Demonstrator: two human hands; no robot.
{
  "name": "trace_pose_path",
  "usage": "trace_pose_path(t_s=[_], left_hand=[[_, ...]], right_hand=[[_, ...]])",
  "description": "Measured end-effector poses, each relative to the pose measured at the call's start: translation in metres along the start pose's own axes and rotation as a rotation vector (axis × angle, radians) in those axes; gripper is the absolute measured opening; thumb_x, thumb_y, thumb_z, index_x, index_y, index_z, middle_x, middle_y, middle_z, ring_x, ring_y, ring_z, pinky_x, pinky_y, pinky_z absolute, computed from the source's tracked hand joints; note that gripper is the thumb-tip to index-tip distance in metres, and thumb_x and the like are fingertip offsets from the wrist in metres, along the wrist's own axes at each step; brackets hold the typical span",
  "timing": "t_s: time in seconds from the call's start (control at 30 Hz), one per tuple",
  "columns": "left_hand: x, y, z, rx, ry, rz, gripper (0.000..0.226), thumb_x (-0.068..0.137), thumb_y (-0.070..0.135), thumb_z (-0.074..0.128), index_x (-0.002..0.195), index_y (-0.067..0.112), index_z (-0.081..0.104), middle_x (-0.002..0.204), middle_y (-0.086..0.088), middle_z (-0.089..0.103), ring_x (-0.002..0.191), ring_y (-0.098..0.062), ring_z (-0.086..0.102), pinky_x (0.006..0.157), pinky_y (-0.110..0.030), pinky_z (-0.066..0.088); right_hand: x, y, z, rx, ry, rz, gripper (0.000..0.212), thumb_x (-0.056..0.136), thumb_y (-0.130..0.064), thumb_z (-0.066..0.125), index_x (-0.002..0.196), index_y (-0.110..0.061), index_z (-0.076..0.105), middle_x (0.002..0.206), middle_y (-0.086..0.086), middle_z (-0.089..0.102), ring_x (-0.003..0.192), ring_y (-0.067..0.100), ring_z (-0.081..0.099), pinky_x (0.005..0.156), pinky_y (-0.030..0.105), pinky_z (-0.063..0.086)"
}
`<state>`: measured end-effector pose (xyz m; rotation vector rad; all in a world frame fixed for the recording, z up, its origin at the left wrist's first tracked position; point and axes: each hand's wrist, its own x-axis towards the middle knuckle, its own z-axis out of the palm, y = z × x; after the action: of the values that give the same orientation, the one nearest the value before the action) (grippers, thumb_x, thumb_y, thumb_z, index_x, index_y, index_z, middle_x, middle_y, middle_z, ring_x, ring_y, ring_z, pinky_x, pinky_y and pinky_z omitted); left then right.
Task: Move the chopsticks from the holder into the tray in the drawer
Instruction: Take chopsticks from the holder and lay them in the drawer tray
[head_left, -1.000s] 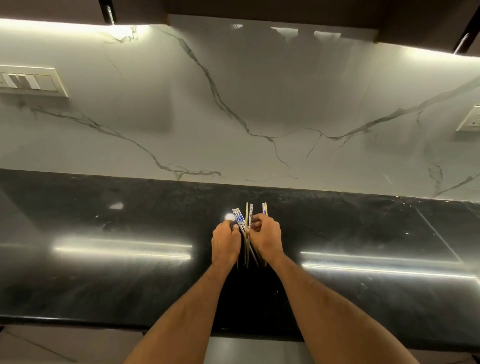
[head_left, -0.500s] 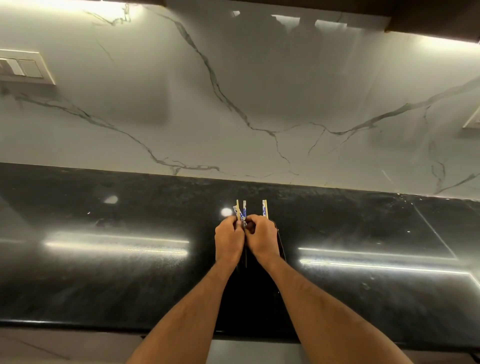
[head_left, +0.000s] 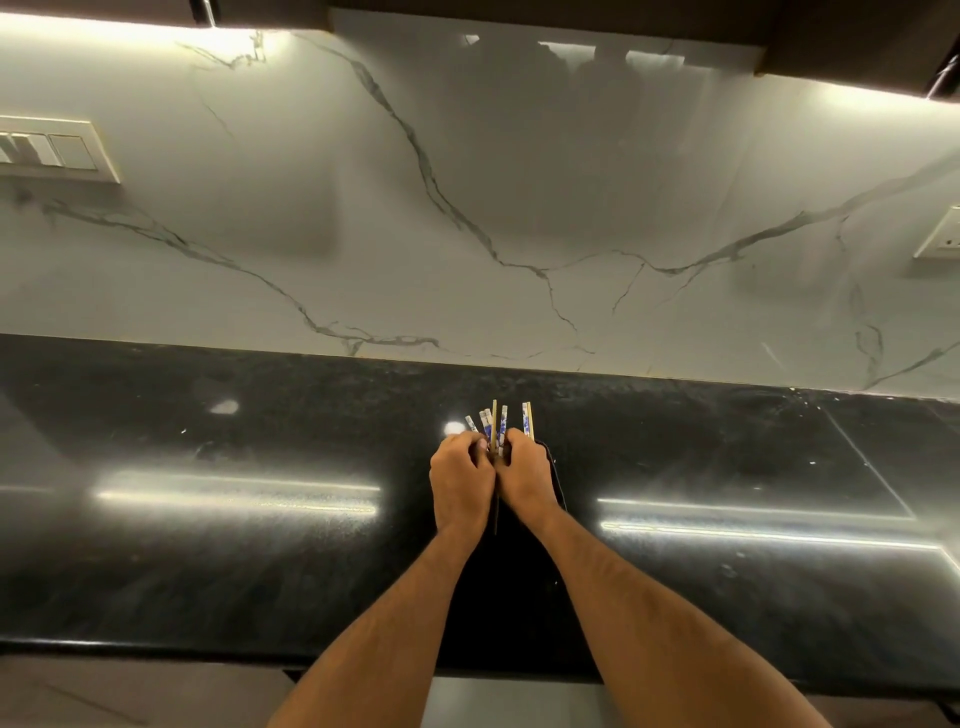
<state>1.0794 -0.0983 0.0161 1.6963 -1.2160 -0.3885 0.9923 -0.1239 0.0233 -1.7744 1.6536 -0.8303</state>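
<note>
Several chopsticks (head_left: 493, 423) with blue-and-white patterned tops stand up in a bunch over the black countertop (head_left: 208, 545). My left hand (head_left: 460, 486) and my right hand (head_left: 525, 480) are pressed side by side, both closed around the bunch. The tops fan out above my fingers and one lower end shows between my wrists. A dark holder (head_left: 553, 475) is barely visible behind my right hand, mostly hidden. No drawer or tray is in view.
A white marble backsplash (head_left: 519, 208) rises behind the counter. A switch panel (head_left: 52, 150) is on the wall at the left and a socket (head_left: 943, 234) at the right. The counter's front edge (head_left: 156, 649) runs below my forearms.
The tops fanned out, drew together, then spread again. My hands stayed closed on the bunch at the same spot. The camera tilted slightly down and back up.
</note>
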Motion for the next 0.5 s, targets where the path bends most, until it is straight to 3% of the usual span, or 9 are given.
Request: trace_pose_path(t_s=[0.17,0.23,0.33,0.43,0.5], left_hand=[[-0.006,0.003,0.000,-0.018,-0.012,0.056,0.014,0.093,0.003,0.064,0.100,0.008,0.075,0.095,-0.003,0.071,0.082,-0.007,0.062,0.077,-0.014,0.048],[-0.007,0.004,0.000,-0.033,-0.013,0.051,0.014,0.092,0.003,0.064,0.099,0.009,0.074,0.095,-0.001,0.070,0.081,-0.005,0.061,0.072,-0.009,0.046],[-0.010,0.005,0.000,-0.101,-0.003,0.011,0.012,0.092,0.004,0.065,0.101,0.010,0.071,0.099,0.000,0.068,0.082,-0.004,0.060,0.070,-0.006,0.045],[-0.010,0.011,0.000,-0.239,-0.103,-0.100,0.015,0.096,0.010,0.064,0.111,0.008,0.066,0.102,-0.001,0.068,0.089,-0.008,0.066,0.076,-0.016,0.054],[-0.011,0.019,-0.002,-0.361,-0.218,-0.159,0.014,0.100,0.017,0.060,0.110,0.010,0.066,0.096,0.002,0.070,0.085,-0.006,0.067,0.068,-0.012,0.053]], right_hand=[[-0.002,-0.002,-0.005,0.069,0.038,0.068,0.011,0.094,-0.008,0.064,0.085,-0.013,0.062,0.085,0.004,0.069,0.078,0.015,0.063,0.066,0.022,0.047],[-0.002,-0.004,-0.008,0.114,0.026,0.088,0.005,0.093,-0.003,0.064,0.095,-0.007,0.068,0.095,0.009,0.072,0.088,0.018,0.066,0.077,0.029,0.054],[-0.002,-0.008,-0.014,0.192,0.002,0.107,0.019,0.095,0.002,0.059,0.112,0.000,0.067,0.107,0.014,0.071,0.101,0.023,0.068,0.092,0.038,0.056],[-0.003,-0.015,-0.025,0.343,0.034,0.125,0.023,0.099,0.004,0.050,0.117,-0.001,0.063,0.106,0.016,0.069,0.099,0.026,0.070,0.089,0.037,0.059],[-0.004,-0.022,-0.035,0.425,0.081,0.107,0.025,0.101,0.003,0.045,0.117,-0.003,0.062,0.100,0.014,0.068,0.093,0.022,0.069,0.083,0.030,0.059]])
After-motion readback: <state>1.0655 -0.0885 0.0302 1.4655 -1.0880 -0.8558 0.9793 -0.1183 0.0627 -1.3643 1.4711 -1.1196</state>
